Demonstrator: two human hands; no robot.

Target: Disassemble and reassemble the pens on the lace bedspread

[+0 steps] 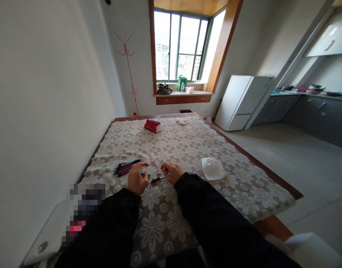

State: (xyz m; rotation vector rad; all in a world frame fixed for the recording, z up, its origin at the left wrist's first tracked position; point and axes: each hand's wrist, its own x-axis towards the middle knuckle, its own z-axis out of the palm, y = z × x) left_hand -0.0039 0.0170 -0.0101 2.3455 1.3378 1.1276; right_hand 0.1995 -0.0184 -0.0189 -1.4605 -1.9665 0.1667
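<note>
My left hand (136, 179) is over the near part of the cloth-covered table, its index finger raised and curved away from the thumb. Between the thumb and the lower fingers shows a short stretch of a blue pen (148, 174); the rest is hidden by the hand. My right hand (172, 172) faces it, thumb and fingertips drawn together; anything in them is too small to make out. Below and between both hands a black pen piece (157, 179) lies on the cloth. Several pens (123, 168), black, blue and red, lie in a bunch left of my left hand.
A crumpled white tissue (213, 168) lies right of my right hand. Farther back on the flowered tablecloth (182, 143) are a red tissue pack (152, 125) and a small whitish item (181, 121). A wall (62, 93) borders the table's left; a white fridge (238, 100) stands beyond its right side.
</note>
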